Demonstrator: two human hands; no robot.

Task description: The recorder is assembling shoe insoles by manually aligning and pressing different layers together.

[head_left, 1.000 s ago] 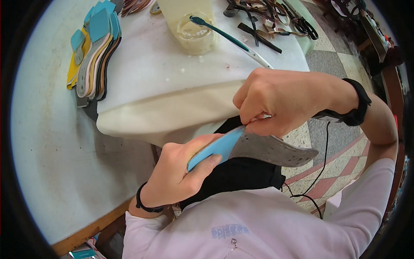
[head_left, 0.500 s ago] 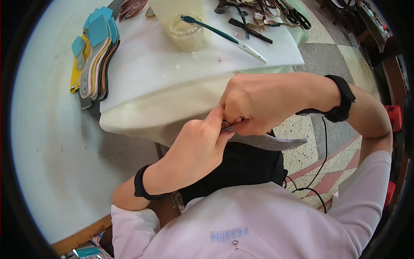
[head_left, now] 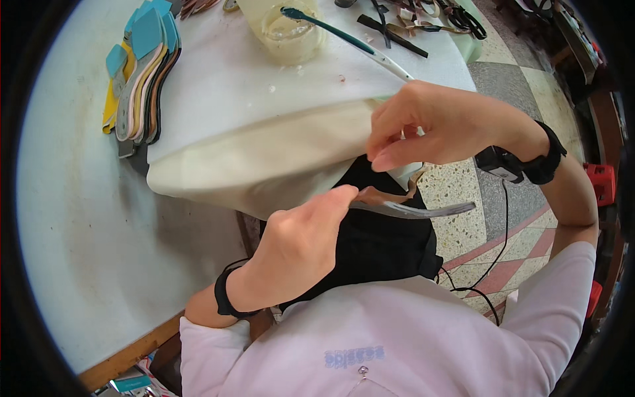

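Observation:
My left hand (head_left: 297, 231) pinches one end of a grey curved strip (head_left: 430, 212), thin and edge-on, that looks like an insole. It juts out to the right above my lap. A brown strip (head_left: 390, 196) comes from the same fingertips and curves up behind my right hand (head_left: 436, 126). That hand is raised over the table edge, its thumb and fingers bent together. Whether anything sits between its fingertips is hidden.
A stack of insoles with blue ends (head_left: 149, 73) lies at the far left. A toothbrush (head_left: 344, 41) rests across a glue-stained tub (head_left: 294, 36). Dark strap scraps (head_left: 397, 36) lie at the back right. A black cable (head_left: 496, 258) hangs beside my right arm.
My right hand has lifted away from my left, up and to the right. The brown strip now shows between them. The grey strip stays in my left hand.

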